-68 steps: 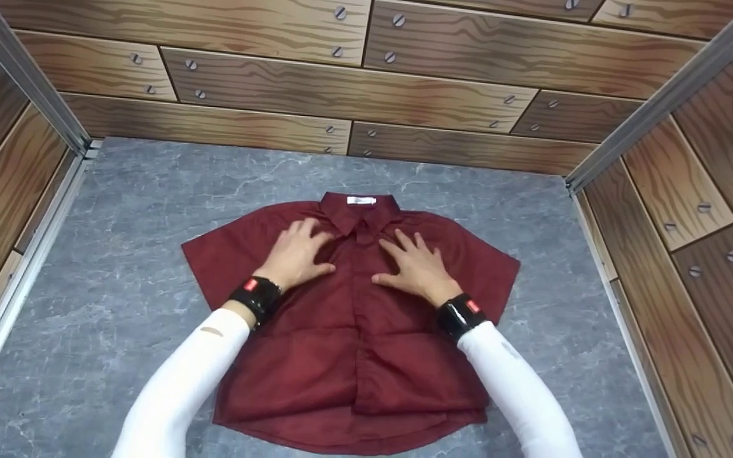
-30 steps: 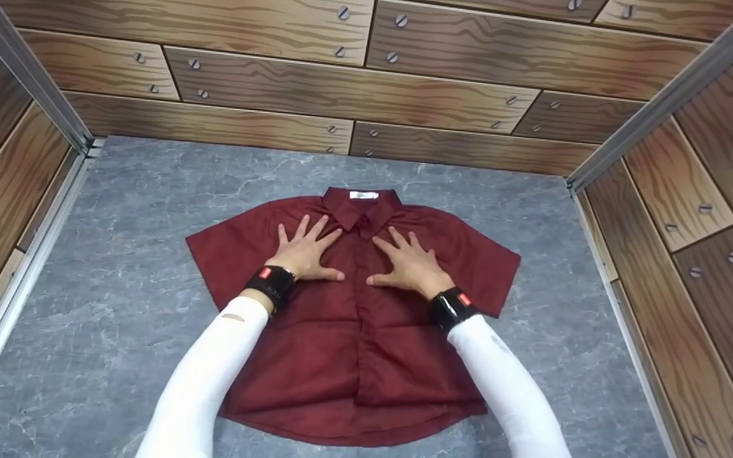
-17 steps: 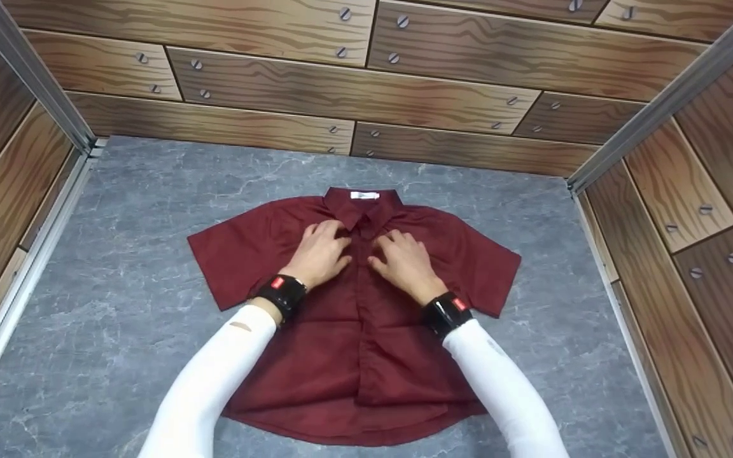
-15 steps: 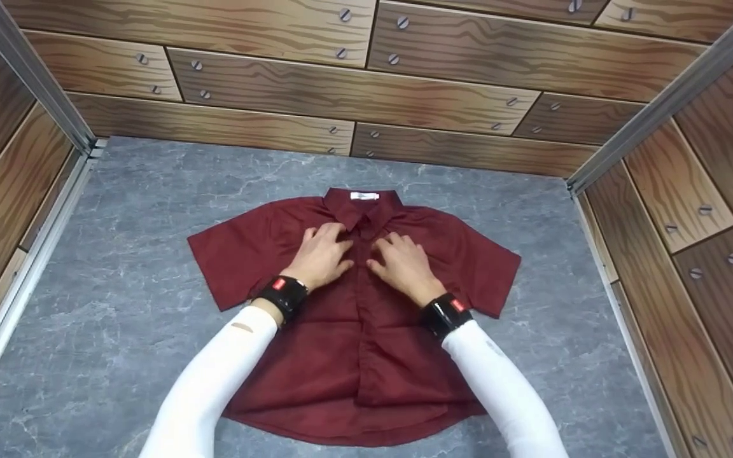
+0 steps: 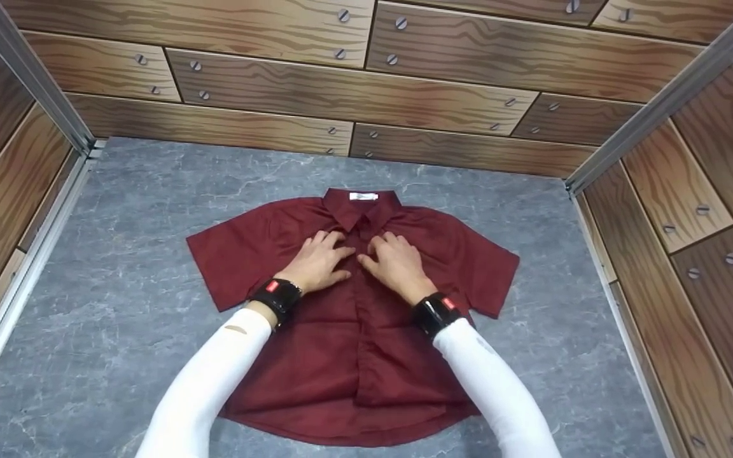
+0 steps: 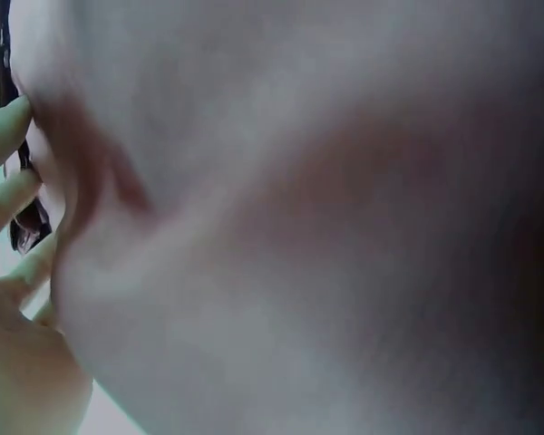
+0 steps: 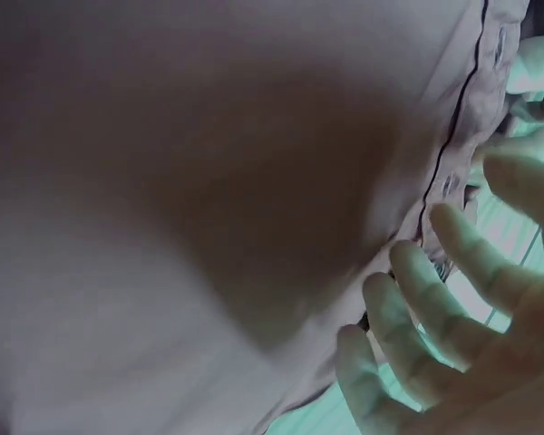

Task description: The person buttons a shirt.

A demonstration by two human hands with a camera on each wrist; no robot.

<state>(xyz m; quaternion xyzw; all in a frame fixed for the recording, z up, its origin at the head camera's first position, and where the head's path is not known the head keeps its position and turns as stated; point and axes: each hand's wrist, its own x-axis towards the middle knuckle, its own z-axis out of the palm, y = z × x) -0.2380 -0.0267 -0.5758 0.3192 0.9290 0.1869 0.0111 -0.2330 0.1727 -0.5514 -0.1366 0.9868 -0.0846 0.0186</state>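
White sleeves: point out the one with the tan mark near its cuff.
The left arm's sleeve; the right arm's sleeve has a grey mark instead.

My head view looks forward and down from above, wide enough for the shirt (image 5: pixel 315 362), my left hand (image 5: pixel 317 262) and right hand (image 5: pixel 397 264); each wrist view sits close over the shirt; fingers (image 6: pixel 7 207) edge in from the left in one, from the right in the other; all three share the shirt.
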